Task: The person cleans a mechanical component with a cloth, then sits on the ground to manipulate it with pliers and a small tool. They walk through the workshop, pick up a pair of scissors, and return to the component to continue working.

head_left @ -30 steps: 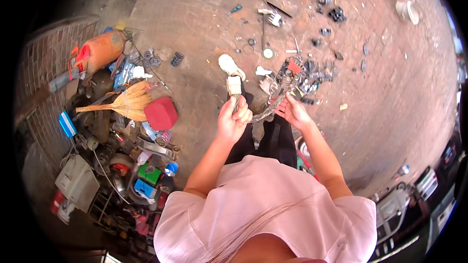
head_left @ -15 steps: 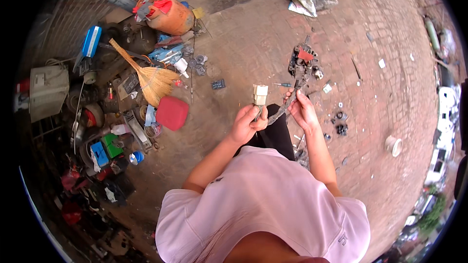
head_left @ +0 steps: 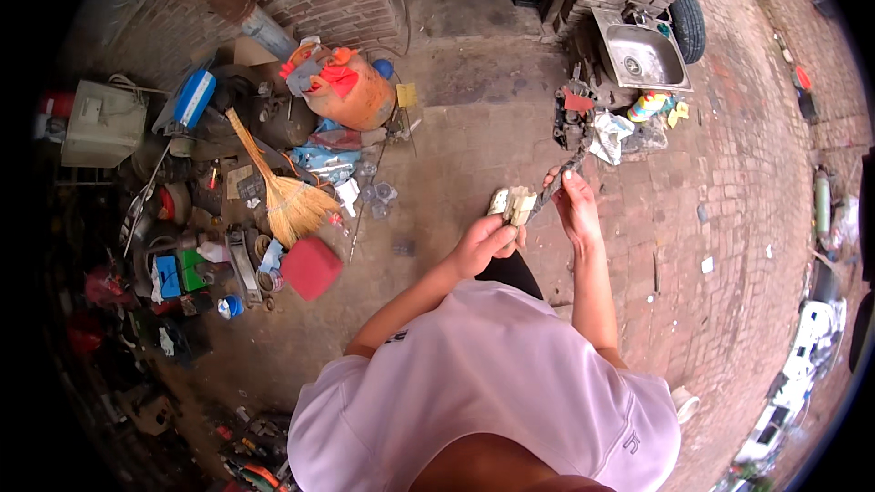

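Note:
My left hand is closed on the base of a cluster of cream-white plug connectors belonging to a wiring harness. Its dark, tape-wrapped cable runs up to the right from these plugs. Higher on that cable, my right hand pinches it between thumb and fingers. Beyond the right hand, the harness ends in a bunch of black connectors with a red piece on it, raised above the floor. My left fingers partly hide the plugs' lower ends.
To my left lie a straw broom, a red cushion-like seat, an orange tank and heaped parts. A steel sink stands ahead right by a tyre. A white plastic bag lies below the sink.
The view has tipped up and shows the doorway and sink. My left hand now shows several cream plugs instead of one, nearer the right hand. Both hands keep hold of the harness.

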`<state>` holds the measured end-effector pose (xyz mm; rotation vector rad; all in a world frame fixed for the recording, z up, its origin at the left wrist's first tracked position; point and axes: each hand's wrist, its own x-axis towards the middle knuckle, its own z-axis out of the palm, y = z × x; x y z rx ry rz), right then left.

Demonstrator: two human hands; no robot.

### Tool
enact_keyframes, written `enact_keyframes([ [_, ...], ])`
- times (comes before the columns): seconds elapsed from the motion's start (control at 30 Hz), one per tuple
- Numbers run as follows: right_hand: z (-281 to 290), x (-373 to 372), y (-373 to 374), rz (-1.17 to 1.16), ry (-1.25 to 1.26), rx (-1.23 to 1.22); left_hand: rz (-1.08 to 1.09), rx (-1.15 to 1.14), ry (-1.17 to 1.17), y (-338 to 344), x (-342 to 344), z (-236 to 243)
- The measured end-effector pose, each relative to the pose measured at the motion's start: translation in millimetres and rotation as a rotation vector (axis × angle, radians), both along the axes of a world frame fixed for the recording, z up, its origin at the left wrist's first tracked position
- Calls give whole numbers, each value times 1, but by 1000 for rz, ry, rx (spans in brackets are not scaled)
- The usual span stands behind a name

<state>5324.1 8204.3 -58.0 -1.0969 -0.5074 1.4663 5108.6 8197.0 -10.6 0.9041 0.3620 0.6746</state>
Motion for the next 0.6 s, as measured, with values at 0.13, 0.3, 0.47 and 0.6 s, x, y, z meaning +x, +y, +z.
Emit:
enact_keyframes([
  [0.13, 25, 40, 95, 48, -187, -20, 30, 22, 145, 88, 46, 0],
  [0.3, 35, 70, 213, 187, -357, 60, 157, -7, 249, 189, 86, -8],
  [0.47, 33, 81, 331, 327, -571, 129, 257, -42, 242, 294, 108, -35],
  [0.6, 11, 85, 439, 401, -741, 169, 302, -50, 256, 405, 114, -53],
])
